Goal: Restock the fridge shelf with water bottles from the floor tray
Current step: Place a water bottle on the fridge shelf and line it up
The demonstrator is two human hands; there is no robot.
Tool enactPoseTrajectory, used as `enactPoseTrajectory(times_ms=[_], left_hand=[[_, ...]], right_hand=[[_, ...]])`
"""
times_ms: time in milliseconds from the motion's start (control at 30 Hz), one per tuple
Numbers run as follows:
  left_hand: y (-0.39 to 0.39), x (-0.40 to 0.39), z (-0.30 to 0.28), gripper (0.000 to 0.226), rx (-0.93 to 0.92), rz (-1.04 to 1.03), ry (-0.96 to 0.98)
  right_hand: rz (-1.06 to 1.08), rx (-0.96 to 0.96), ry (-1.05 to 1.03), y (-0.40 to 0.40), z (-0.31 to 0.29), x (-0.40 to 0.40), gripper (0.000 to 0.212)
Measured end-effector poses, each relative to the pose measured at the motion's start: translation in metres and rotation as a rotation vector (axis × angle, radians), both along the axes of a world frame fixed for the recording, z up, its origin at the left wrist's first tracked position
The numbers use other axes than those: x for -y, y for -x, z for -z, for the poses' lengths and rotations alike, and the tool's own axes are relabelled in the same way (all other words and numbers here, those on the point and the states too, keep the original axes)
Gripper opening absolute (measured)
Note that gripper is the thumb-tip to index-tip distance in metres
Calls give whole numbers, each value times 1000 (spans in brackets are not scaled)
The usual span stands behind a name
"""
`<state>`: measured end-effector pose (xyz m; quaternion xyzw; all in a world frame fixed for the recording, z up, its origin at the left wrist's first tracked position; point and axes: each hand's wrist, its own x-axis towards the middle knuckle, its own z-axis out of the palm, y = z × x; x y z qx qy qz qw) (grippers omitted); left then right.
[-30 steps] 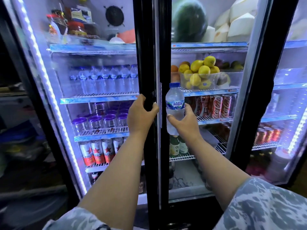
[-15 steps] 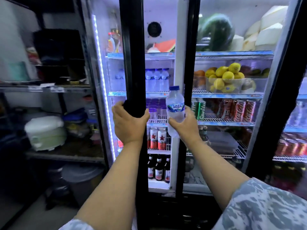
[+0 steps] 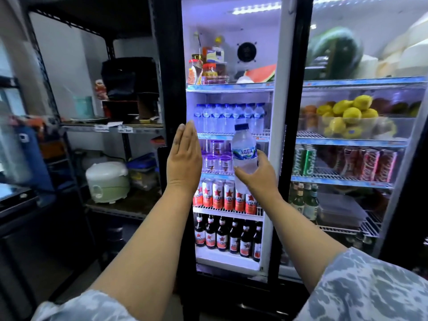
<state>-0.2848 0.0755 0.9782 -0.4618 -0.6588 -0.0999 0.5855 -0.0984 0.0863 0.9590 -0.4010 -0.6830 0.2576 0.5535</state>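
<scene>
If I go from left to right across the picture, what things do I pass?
Rice cooker → left hand → water bottle in the right hand → green cans → bowl of lemons.

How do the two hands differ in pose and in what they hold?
The left hand is flat, its fingers straight and pointing up, holding nothing. The right hand curls around the water bottle and holds it upright. Both are raised before the open fridge.
</scene>
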Motion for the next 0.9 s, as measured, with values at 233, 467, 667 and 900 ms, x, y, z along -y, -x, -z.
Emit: enactPoseTrajectory(times_ms=[233,467,667,900], left_hand=[[13,8,-16,54,373,58,-218],[44,-17,-15,68,558,326,-243],[70,-80,-23,21,730,811,-44],[72,-168,-53,17,1395,1284,43]], right_hand=[[-42,-9,-7,19,-4,1,58],[-45,-15,-15,42,1,-23,50],[-64,-31,-7,66,-7,-67,56],[-51,-21,-8,107,-22,-151,65]])
